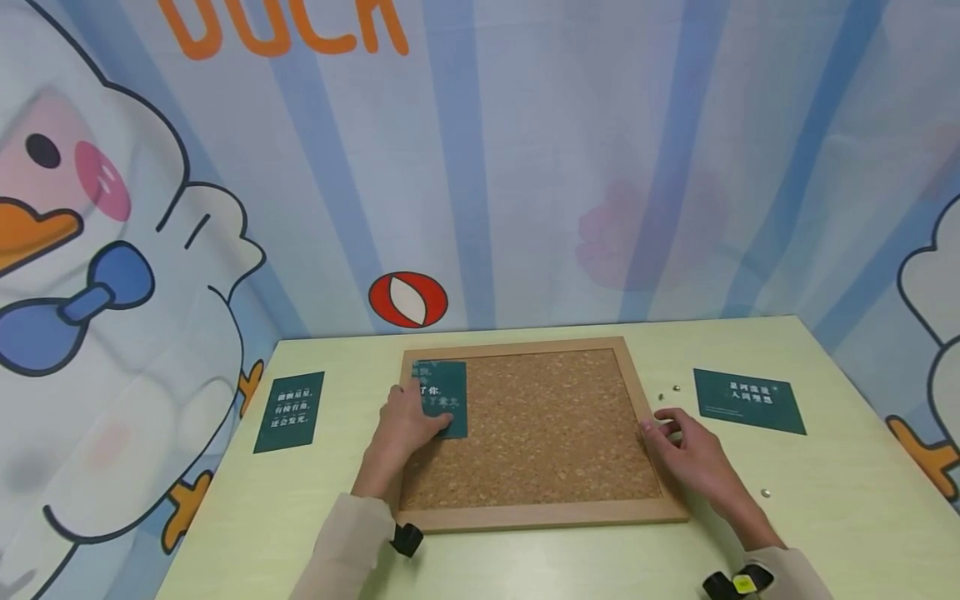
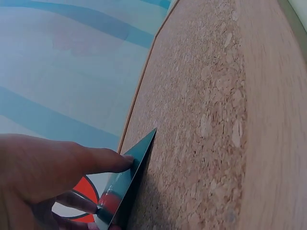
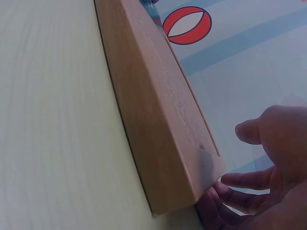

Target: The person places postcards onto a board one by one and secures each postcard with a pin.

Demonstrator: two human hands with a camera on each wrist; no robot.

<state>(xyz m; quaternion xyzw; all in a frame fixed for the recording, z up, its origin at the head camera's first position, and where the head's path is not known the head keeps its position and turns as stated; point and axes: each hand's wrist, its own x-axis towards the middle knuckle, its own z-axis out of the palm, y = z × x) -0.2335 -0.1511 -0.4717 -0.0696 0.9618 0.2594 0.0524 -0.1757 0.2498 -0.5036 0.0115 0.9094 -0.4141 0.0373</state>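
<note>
A dark green card (image 1: 450, 379) with white writing lies over the upper left of the framed cork board (image 1: 547, 433). My left hand (image 1: 408, 417) holds this card, thumb on its face near the lower edge and fingers at its left side. In the left wrist view the card (image 2: 136, 155) slants up from the cork, its edge raised. My right hand (image 1: 690, 454) is at the board's right side, thumb and fingers loosely bent with nothing between them. In the right wrist view, its lower fingers (image 3: 235, 196) are right at the corner of the wooden frame (image 3: 144, 129).
A second green card (image 1: 291, 411) lies on the pale table left of the board, and a third green card (image 1: 750, 402) on the right. Small shiny metal pieces lie near my right hand, one metal piece (image 1: 766, 493) closer to me. A printed cloth backdrop (image 1: 525, 167) stands behind.
</note>
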